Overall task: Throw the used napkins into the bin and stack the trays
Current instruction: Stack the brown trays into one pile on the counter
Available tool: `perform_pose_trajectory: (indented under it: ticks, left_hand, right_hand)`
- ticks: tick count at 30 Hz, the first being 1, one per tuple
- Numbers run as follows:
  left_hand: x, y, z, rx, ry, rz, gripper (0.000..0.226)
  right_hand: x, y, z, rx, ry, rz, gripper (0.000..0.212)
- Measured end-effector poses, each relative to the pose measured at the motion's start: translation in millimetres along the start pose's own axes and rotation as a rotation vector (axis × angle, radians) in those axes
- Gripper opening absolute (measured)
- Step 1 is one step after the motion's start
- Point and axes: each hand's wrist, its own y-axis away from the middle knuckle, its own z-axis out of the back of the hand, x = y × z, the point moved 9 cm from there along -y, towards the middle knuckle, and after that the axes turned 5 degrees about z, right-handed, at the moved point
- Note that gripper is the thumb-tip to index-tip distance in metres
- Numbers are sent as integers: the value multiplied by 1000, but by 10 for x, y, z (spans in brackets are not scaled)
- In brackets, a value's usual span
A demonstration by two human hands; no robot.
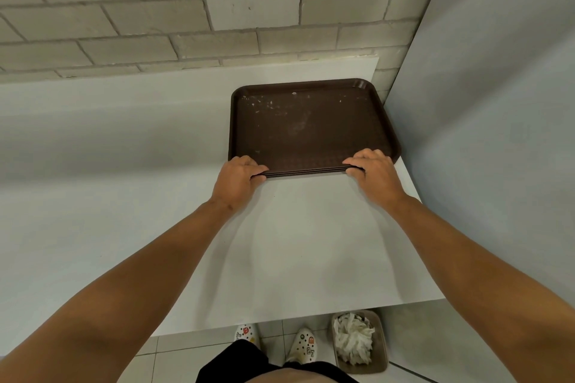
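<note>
Head view, step: the stacking looks close to done. The trays (311, 130) lie one on another as a neat brown pile, and both hands are at its near edge, which reads as squaring or seating the pile.
Head view, next move: my judgement is that the hands need only let go once the edges line up; a small push towards twelve o'clock would settle the pile nearer the brick wall (155, 9).
Left hand: the left hand (239, 177) grips the near left corner of the pile, at about seven o'clock of the trays, fingers curled over the rim.
Right hand: the right hand (373, 174) grips the near right corner, at about five o'clock, fingers curled over the rim.
Trays, place: on the white table (295, 242), at its far right, close to the grey side wall at three o'clock.
Trays, look: dark brown, rounded corners, raised rim, several thin edges showing at the near side; the top one carries pale crumbs and smears.
Napkins: crumpled white napkins (353, 339) already fill the bin (381, 351) on the floor at five o'clock, under the table edge.
</note>
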Motion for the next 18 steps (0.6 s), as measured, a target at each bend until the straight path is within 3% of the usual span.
perform_pose_trajectory:
  ticks: [12, 18]
  left_hand:
    - [-3, 59, 10, 25, 8, 31, 32]
    - [130, 148, 171, -85, -46, 56, 24]
  right_hand:
    - [16, 67, 36, -12, -21, 2, 24]
    - [-97, 141, 166, -78, -1, -20, 21]
